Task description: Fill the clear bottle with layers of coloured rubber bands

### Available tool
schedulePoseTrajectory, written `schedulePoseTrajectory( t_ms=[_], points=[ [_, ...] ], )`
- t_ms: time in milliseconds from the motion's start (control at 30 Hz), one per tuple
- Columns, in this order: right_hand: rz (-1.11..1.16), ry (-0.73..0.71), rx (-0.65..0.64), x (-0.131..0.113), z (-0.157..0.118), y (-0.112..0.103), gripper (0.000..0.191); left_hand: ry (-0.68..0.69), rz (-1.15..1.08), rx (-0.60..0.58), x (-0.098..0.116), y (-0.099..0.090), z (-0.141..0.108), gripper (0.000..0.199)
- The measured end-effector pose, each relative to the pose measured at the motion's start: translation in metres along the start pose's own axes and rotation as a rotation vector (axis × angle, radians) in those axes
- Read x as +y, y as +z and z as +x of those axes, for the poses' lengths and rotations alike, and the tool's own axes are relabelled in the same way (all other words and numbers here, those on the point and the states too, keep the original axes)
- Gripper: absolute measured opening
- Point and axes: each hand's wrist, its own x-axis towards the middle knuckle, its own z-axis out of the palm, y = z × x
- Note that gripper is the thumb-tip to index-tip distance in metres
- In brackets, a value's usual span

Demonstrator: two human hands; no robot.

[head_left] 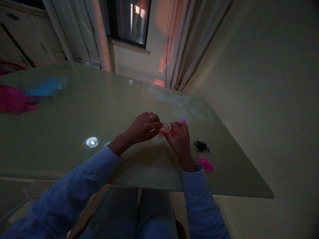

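Over the glass-topped table (139, 162), my right hand (179, 141) is closed round a small clear round container (166, 127). Red strands (161, 133) show at its near left side, and more red shows under my right fingers. My left hand (146, 126), with a ring on one finger, meets the container from the left. Its thumb and fingertips are pinched on a thin red strand at the container's mouth. Beside my right wrist lie a black bundle of strands (201, 146) and a pink bundle of strands (206, 164). A small yellow piece (176, 160) is partly hidden below my right hand.
A small pink piece (183, 121) rests just beyond my right hand. At the far left lie pink cloth (12, 99) and a blurred blue thing (46, 87). The table's right edge runs near the wall (274, 99). Light glares off the glass.
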Motion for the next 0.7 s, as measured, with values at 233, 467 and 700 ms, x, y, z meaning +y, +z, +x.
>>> schedulePoseTrajectory(
  t_ms=[233,467,700],
  points=[
    [-0.013,-0.007,0.004,0.0,0.0002,-0.0001,0.026,-0.014,-0.042,0.025,0.0017,-0.0002,0.0005,0.015],
    [0.047,0.018,0.019,-0.0009,0.001,-0.0028,0.026,-0.136,-0.147,0.032,0.0021,-0.0014,-0.0001,0.021],
    [0.235,0.145,0.042,-0.0046,0.0018,-0.0083,0.034,-0.238,-0.413,-0.12,0.0003,0.0085,-0.0092,0.092]
  ],
)
